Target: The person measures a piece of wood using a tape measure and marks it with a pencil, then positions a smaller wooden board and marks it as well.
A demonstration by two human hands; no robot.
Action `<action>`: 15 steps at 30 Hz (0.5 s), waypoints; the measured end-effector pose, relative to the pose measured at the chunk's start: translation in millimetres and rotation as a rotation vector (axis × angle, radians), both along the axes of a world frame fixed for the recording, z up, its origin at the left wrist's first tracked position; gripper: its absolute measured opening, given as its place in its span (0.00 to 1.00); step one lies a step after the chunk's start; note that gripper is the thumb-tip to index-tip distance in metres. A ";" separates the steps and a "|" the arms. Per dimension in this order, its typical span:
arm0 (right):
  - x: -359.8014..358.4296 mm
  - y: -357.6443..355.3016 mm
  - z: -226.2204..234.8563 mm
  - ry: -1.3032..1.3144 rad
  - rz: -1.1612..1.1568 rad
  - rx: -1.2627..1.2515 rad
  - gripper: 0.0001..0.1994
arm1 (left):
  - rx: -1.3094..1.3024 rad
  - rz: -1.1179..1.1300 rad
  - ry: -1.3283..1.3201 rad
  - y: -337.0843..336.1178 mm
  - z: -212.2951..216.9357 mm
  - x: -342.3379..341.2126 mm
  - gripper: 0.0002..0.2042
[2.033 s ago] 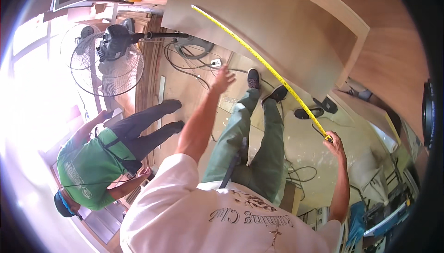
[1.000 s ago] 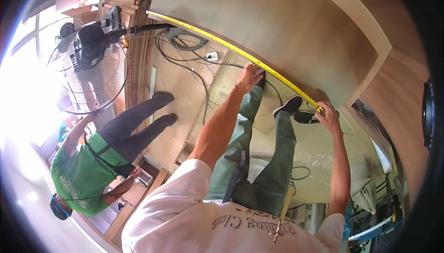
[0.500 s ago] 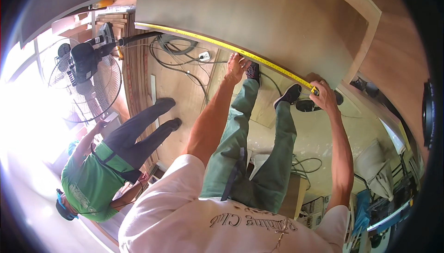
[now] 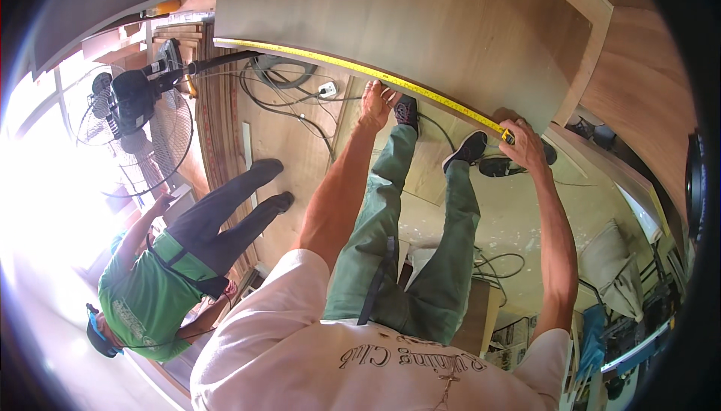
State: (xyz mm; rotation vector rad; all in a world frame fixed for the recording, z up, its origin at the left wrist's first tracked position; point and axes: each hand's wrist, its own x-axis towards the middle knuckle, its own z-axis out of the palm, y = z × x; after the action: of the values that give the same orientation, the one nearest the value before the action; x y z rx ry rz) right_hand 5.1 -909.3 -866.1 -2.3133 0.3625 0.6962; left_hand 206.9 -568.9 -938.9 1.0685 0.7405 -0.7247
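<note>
We have the tape measure [image 4: 435,100] drawn out along the near edge of a wide wooden panel [image 4: 420,21]. Its long axis slants from far left to near right, the free end pointing left and away from us, at the panel's left corner. Its case [image 4: 508,136] sits at the near right end, by the panel's right part. Our right hand [image 4: 528,147] has its fingers wrapped round that case. Our left hand [image 4: 377,105] reaches up near the middle of the blade, its fingers parted and loosely bent; the fingertips come right beside the blade's near edge, and we cannot tell whether they touch it. On the left stand a black fan [image 4: 134,102] and, nearer, a co-worker in a green shirt [image 4: 143,295].
</note>
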 end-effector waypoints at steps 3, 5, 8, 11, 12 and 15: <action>2.9 -1.1 0.1 -0.021 -0.002 -0.009 0.20 | -0.012 0.000 -0.018 4.1 -9.9 -2.0 0.07; 4.7 -1.4 -1.2 -0.001 0.001 -0.035 0.21 | -0.056 0.004 -0.036 12.3 -21.3 -3.4 0.07; 0.7 -2.0 -4.4 -0.095 -0.015 -0.016 0.21 | -0.138 -0.051 -0.120 36.0 -38.9 -10.8 0.19; -13.8 -6.2 -9.2 -0.055 -0.027 0.013 0.25 | 0.094 -0.256 -0.085 50.7 -57.7 -6.5 0.21; -21.5 -9.6 -9.4 -0.110 -0.066 0.030 0.25 | 0.025 -0.172 -0.099 51.9 -62.1 -4.8 0.20; -53.4 -33.0 0.8 0.041 -0.040 -0.056 0.25 | -0.099 -0.097 -0.039 42.6 -62.0 4.0 0.16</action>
State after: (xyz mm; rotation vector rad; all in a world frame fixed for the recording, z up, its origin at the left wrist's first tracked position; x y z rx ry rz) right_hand -48.3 -942.3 -865.3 -2.3404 0.4508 0.7237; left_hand 210.9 -526.3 -1000.9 1.0313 0.6164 -0.8127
